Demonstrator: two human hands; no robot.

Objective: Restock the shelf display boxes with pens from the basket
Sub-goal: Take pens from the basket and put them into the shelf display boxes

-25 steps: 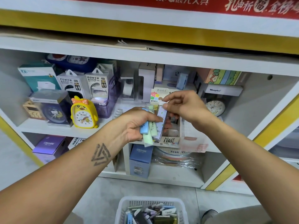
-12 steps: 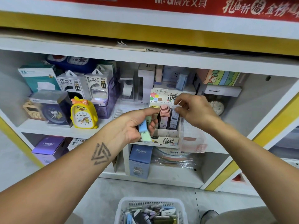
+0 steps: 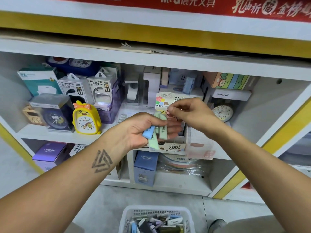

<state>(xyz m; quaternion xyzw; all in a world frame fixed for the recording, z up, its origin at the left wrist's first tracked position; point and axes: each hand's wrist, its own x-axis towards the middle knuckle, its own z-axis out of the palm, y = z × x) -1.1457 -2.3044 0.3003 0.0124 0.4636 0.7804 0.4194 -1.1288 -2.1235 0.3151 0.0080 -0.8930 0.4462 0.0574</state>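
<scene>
White shelving unit [image 3: 151, 58] across the whole upper half of the frame, yellow trim and a red banner with Chinese lettering [image 3: 218, 4] above. On the upper shelf board, at left: a teal box [image 3: 39, 81], two white POWER BANK packs [image 3: 87, 88], a dark boxed clock [image 3: 52, 113], a yellow chick-shaped alarm clock [image 3: 85, 118] just right of it. At right: a round white clock [image 3: 223, 112] under a white Henghui box [image 3: 230, 95]. Lower shelf: a purple CRUHRE box [image 3: 50, 152] at left, a blue CRUHRE box [image 3: 145, 167] near centre.

Centre of frame, at the shelf edge: open display box [image 3: 173, 146] printed "0.7 HB 100", mostly hidden behind both hands, striped pink caps [image 3: 170, 115] showing inside it.

Left hand [image 3: 143, 128] curled round a small bunch of pastel cases [image 3: 155, 132], one blue and several pale green, held directly in front of the display box. Possibly pen or lead cases; print too blurred to tell.

Right hand [image 3: 190, 113] just above and right of the left, thumb and forefinger pinched together over the box's top; anything between the fingertips too small to make out.

Bottom centre: white plastic basket [image 3: 127, 216] on the grey floor, holding a jumble of loose pens [image 3: 156, 222] in blue, purple, white and dark tones.
</scene>
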